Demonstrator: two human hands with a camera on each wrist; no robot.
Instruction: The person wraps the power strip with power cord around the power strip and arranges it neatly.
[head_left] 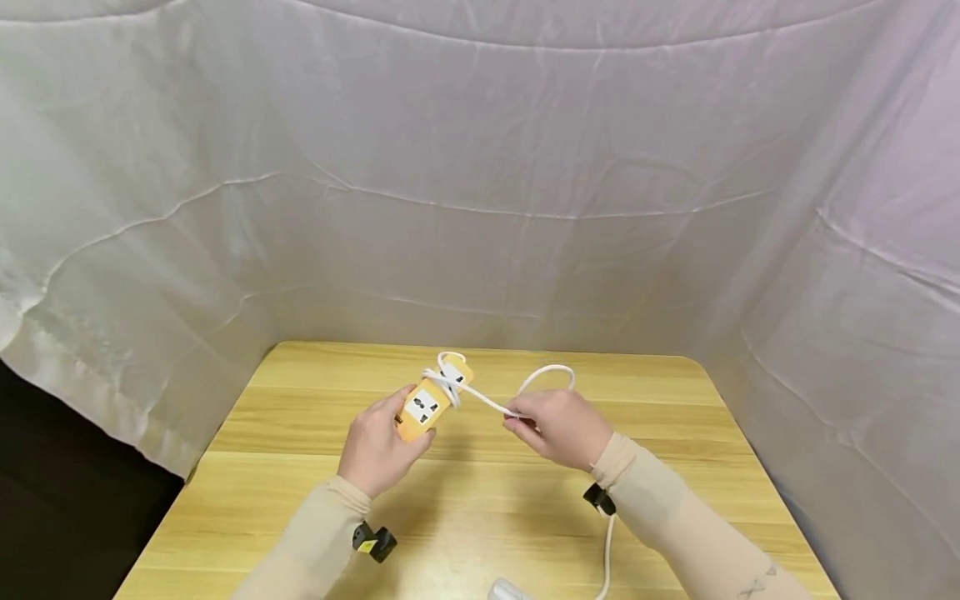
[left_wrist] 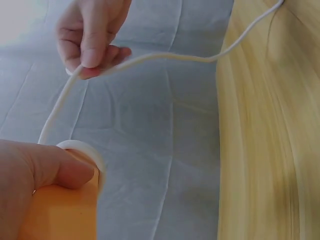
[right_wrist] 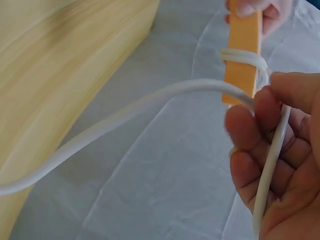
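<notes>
An orange power strip [head_left: 413,418] with white socket faces is held up over the table, gripped at its near end by my left hand [head_left: 377,444]. White cord [head_left: 480,395] wraps around the strip's far half, and the wraps also show on its side in the right wrist view [right_wrist: 243,57]. To the right, my right hand [head_left: 562,427] pinches the cord between thumb and fingers. From the strip to those fingers the cord runs in a fairly straight line. Beyond them it loops up behind the hand, and in the right wrist view it also crosses the palm [right_wrist: 295,165].
The wooden table [head_left: 300,417] lies below both hands. Near its front edge is a white plug-like piece [head_left: 507,590], partly cut off by the frame, with the cord's lower stretch [head_left: 608,550] beside it. Grey curtains [head_left: 525,250] stand behind and at both sides.
</notes>
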